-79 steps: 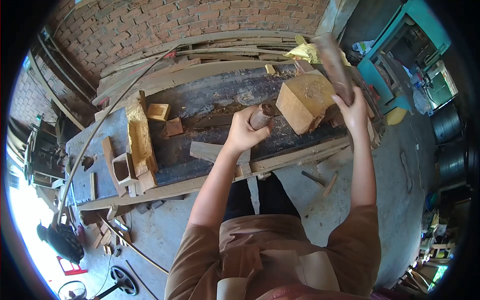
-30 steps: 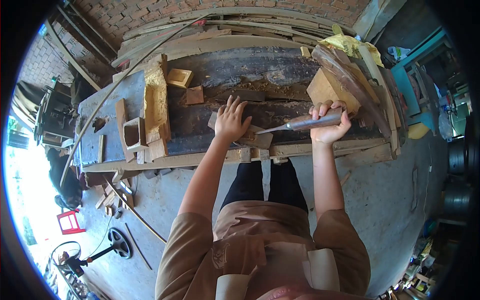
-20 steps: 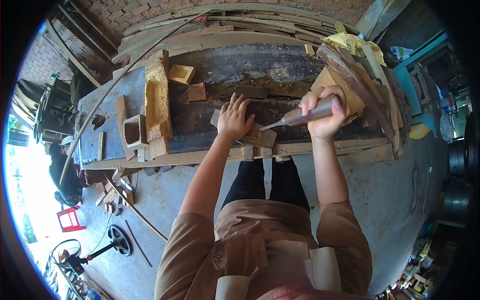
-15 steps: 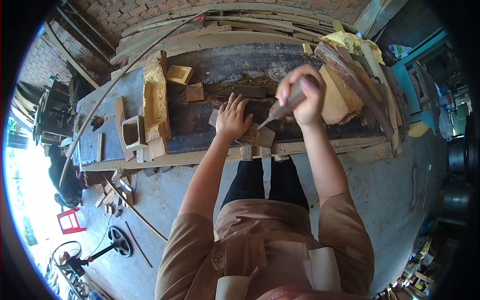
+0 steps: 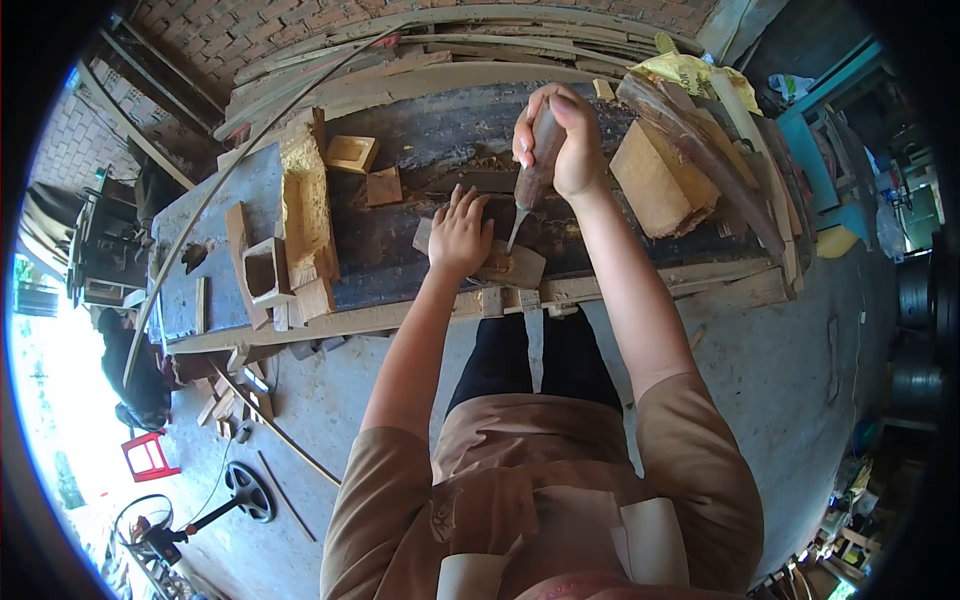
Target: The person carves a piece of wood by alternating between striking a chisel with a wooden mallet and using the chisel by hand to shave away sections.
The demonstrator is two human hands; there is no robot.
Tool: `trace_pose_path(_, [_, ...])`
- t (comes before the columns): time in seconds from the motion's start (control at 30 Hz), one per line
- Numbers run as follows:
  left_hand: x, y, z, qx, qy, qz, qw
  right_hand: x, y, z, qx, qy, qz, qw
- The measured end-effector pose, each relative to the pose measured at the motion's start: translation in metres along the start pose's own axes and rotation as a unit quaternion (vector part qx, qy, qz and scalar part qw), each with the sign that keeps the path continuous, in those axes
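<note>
My left hand [image 5: 460, 238] lies with its fingers spread over a small wooden block [image 5: 527, 270] near the bench's front edge. My right hand [image 5: 570, 145] is wrapped round the thick wooden handle of a chisel [image 5: 536, 178]. Its narrow metal blade points down, with the tip at a carved hollow in the block's right part; whether it touches the wood is hard to tell. The left end of the block is partly hidden by my left hand. Just beyond lies a dark flat strip of wood [image 5: 485, 181].
On the left of the dark bench [image 5: 400, 262] stand a hollow box [image 5: 266, 270] and a long carved trough [image 5: 303, 195]. A shallow square tray [image 5: 352, 153] sits behind. Large wood chunks [image 5: 660, 180] and a long dark timber [image 5: 700, 160] occupy the right.
My right hand has moved up and to the left, bringing the chisel from a slant to nearly upright. The blade tip stays near the hollow, and my left hand remains on the block.
</note>
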State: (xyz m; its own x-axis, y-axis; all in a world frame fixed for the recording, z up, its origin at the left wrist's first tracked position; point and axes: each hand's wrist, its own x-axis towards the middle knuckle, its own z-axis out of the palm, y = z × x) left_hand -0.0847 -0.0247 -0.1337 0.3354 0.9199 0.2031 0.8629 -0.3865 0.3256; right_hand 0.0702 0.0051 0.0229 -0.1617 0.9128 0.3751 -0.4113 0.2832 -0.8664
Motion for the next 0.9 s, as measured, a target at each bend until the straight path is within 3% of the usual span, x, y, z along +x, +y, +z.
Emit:
trace_pose_path(0.37, [0.015, -0.004, 0.002, -0.087, 0.011, 0.041, 0.995, 0.021, 0.013, -0.011, 0.094, -0.054, 0.048, 0.993])
trace_pose_path(0.5, [0.015, 0.000, -0.004, -0.020, 0.006, 0.045, 0.999, 0.016, 0.011, -0.014, 0.048, 0.017, 0.044, 0.998])
trace_pose_path(0.57, [0.014, 0.005, -0.006, 0.040, 0.050, -0.011, 0.998, 0.007, 0.004, -0.011, 0.001, 0.085, 0.027, 0.996])
trace_pose_path(0.63, [0.012, 0.007, -0.006, 0.060, 0.023, -0.059, 0.996, -0.001, -0.003, -0.009, -0.032, 0.116, 0.019, 0.993])
trace_pose_path(0.7, [0.007, 0.009, -0.001, 0.051, 0.109, -0.150, 0.981, -0.008, -0.008, -0.009, -0.041, 0.134, 0.015, 0.990])
trace_pose_path(0.73, [0.007, 0.010, 0.000, 0.058, 0.100, -0.174, 0.978, -0.011, -0.010, -0.010, -0.051, 0.150, 0.011, 0.987])
trace_pose_path(0.87, [0.008, 0.004, 0.009, 0.012, 0.114, -0.180, 0.977, -0.027, -0.014, -0.014, 0.025, 0.187, -0.014, 0.982])
trace_pose_path(0.9, [0.010, 0.000, 0.010, -0.064, 0.122, -0.116, 0.984, -0.032, -0.014, -0.013, 0.025, 0.184, -0.014, 0.982])
